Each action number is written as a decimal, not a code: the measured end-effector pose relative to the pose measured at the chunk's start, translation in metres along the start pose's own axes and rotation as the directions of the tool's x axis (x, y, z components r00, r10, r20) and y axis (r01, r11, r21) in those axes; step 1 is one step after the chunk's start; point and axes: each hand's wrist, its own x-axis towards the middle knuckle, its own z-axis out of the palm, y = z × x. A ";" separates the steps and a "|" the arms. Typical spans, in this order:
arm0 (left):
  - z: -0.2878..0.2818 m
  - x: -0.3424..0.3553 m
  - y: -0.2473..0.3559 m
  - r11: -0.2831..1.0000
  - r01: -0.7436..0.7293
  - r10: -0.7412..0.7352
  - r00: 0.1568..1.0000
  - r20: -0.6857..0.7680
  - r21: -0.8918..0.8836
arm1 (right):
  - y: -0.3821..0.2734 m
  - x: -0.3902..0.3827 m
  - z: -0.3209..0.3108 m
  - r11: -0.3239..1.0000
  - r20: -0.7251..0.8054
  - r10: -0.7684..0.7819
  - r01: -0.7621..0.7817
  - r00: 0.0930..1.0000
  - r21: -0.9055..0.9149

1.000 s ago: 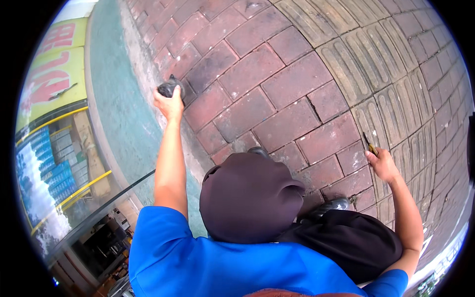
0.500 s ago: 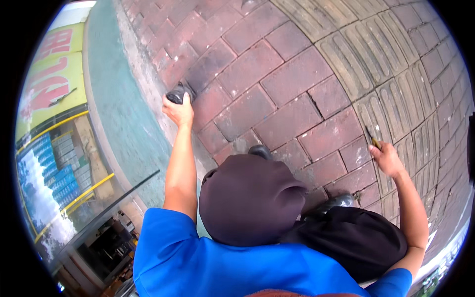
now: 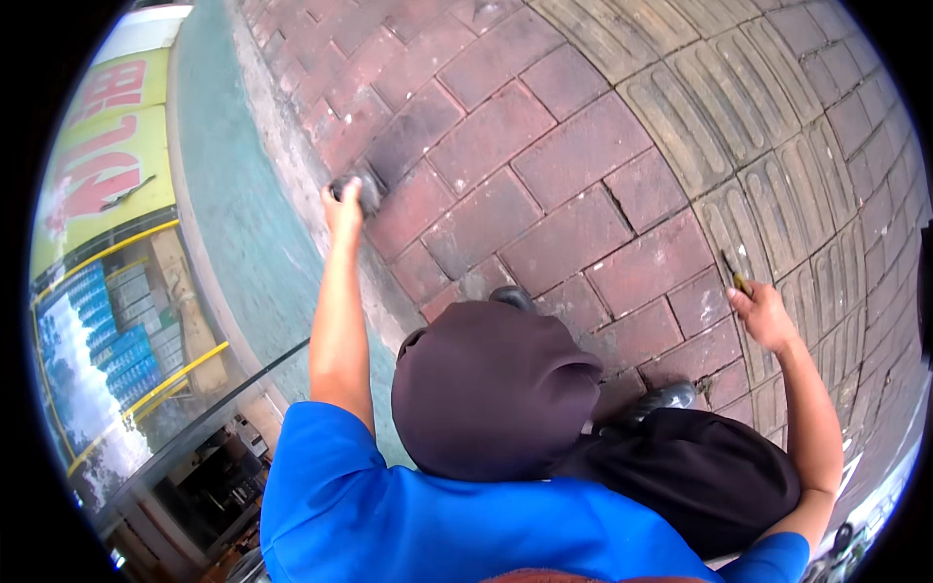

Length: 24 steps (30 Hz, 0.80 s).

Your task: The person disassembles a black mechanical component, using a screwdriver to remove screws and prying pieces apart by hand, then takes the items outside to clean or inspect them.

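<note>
Out at the far left, my left hand (image 3: 343,208) is closed on a small dark, rounded object (image 3: 368,193). It sits low, at the strip where the brick paving meets the kerb; its exact kind cannot be made out. Over to the right, my right hand (image 3: 765,317) is wrapped round a slim hand tool (image 3: 742,283) with a yellowish handle. A thin dark tip on the tool points away from me, above the ribbed paving. Whether that tip is a blade or a shaft is too small to tell.
I crouch on reddish paving bricks (image 3: 569,243), my dark-clad knees (image 3: 496,389) between my arms. Yellowish ribbed tiles (image 3: 719,107) run along the right. A green strip (image 3: 219,146) and a glass shopfront with a yellow-green sign (image 3: 126,146) lie to the left.
My left hand has shifted slightly toward me with the dark object, and its grip has turned a little. My right hand and the tool have barely moved.
</note>
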 end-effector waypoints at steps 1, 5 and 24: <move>-0.007 0.006 0.003 0.917 0.334 -0.269 0.922 0.278 -0.220 | 0.012 0.000 0.000 1.000 -0.017 -0.012 0.012 1.000 0.002; -0.009 0.017 0.027 0.785 0.591 -0.501 0.782 0.372 -0.185 | 0.012 -0.001 0.001 0.996 0.071 0.088 -0.088 0.994 -0.012; -0.010 0.038 -0.043 0.987 -0.094 0.108 0.988 0.110 -0.128 | -0.007 0.003 0.007 0.991 0.041 -0.022 0.027 0.999 -0.129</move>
